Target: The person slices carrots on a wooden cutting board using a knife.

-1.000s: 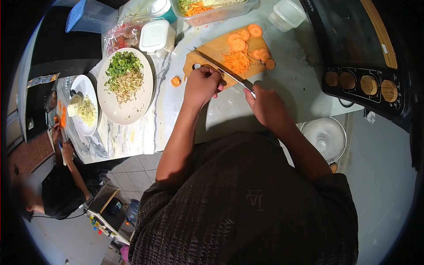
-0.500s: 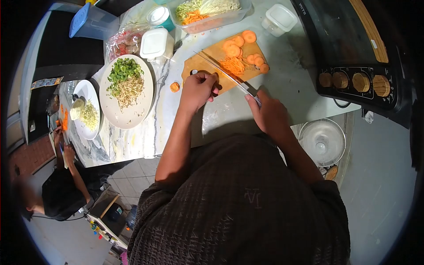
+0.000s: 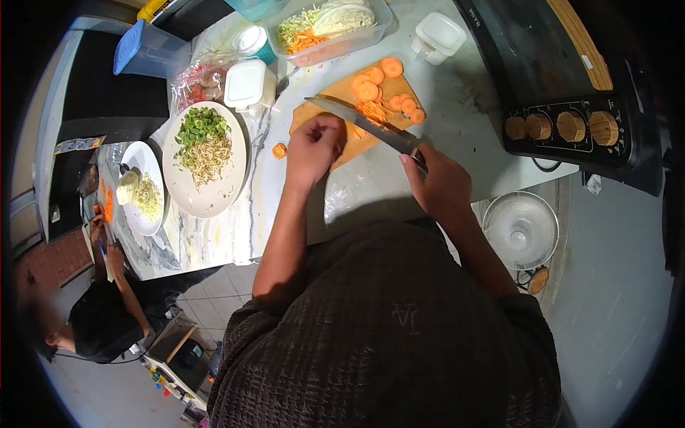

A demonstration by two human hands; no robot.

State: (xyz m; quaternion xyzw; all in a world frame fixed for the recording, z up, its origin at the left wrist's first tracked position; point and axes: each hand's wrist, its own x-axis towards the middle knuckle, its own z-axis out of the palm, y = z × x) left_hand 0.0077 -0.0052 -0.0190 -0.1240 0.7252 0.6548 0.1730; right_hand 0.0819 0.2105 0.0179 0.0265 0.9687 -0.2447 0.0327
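My right hand (image 3: 444, 180) grips the handle of a kitchen knife (image 3: 367, 123). Its long blade slants up and left over the wooden cutting board (image 3: 349, 153), with its broad side showing. Beside the blade lies a pile of shredded carrot (image 3: 372, 111). Round carrot slices (image 3: 367, 90) are spread along the board's far right part. At the board's left edge is my left hand (image 3: 312, 151), its fingers curled together near the blade; whatever they hold, if anything, is hidden. A carrot end piece (image 3: 279, 150) rests on the counter to the left of that hand.
Beyond the board stands a clear container (image 3: 342, 48) of cut vegetables. A plate (image 3: 207, 203) of greens and sprouts is at left, near white-lidded tubs (image 3: 246, 82). A toaster oven (image 3: 564, 93) stands at right. At far left, another person (image 3: 107, 307) works with carrots.
The knife blade has tilted, so its broad side now faces up, and its tip has swung left. My left hand's fingers have curled in more. The whole view has shifted slightly.
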